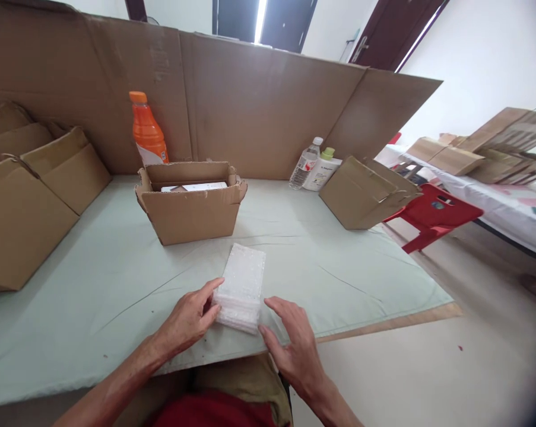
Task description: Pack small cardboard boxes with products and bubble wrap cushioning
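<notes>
A stack of bubble wrap sheets or pouches [241,279] lies flat near the table's front edge, between my two hands. My left hand [190,314] is at its left side, fingers apart, with the fingertips at the edge of the wrap. On the other side my right hand [294,341] is held with thumb and fingers spread, the tips close to the right edge; whether they touch it I cannot tell. Just beyond the wrap stands an open cardboard box [196,216] with a white printed packet [200,187] inside.
Large cardboard boxes [22,219] crowd the left side. An orange bottle [148,133], a clear water bottle [305,165] and a white bottle with green cap [323,172] stand along a cardboard screen [268,107]. Another box [361,198] tilts at the right, near a red chair [437,210].
</notes>
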`<state>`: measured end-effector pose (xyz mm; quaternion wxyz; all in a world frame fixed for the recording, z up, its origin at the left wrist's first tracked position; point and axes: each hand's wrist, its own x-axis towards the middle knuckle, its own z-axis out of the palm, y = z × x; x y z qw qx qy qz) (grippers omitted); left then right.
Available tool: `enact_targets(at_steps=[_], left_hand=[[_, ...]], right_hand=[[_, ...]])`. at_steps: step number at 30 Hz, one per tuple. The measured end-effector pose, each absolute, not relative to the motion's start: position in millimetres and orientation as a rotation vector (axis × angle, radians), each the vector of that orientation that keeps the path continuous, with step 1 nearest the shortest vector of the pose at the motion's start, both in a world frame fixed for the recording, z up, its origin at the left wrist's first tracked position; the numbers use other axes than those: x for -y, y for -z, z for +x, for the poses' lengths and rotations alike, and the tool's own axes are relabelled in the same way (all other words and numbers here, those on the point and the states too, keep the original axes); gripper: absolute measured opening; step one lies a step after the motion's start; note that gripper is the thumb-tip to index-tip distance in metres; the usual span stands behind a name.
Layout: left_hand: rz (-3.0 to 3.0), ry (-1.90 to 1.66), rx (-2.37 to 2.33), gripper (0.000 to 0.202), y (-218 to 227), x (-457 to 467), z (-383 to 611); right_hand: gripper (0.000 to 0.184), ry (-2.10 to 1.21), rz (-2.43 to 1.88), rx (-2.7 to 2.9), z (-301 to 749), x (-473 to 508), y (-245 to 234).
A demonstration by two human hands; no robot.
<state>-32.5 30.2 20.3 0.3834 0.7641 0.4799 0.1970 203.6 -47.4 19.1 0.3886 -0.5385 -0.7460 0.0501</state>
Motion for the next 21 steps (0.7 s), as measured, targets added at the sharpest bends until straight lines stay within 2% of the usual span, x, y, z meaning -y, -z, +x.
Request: enact_targets(at_steps=[4,7,11,15,17,21], left_hand=[[2.031,-0.464,-1.291,0.051,-21,-36,-26],[2.148,-0.615,-1.304,0.046,-17,-35,-28],[2.294,-0.793,-1.100,0.048,-15,-23,-40],[2.180,-0.759,-1.102,0.046,-19,-9,-47],[2.091,-0.684,-1.184,0.048,-21,-9,-45],[2.090,-0.553,-1.296,0.048,-21,-25,-31]], right_hand=[[0.037,-0.043,-1.298,2.176,198,48,-22],[0.031,-0.082,-1.347,2.289,191,36,-18],[0.024,-0.247,-1.352,2.192,190,26,-12],[0.024,-0.470,-1.386,2.056,194,32,-11],[0.027,-0.425,-1.409,2.022,196,35,-12],[0.032,-0.118,-1.389,2.085,195,37,-20]])
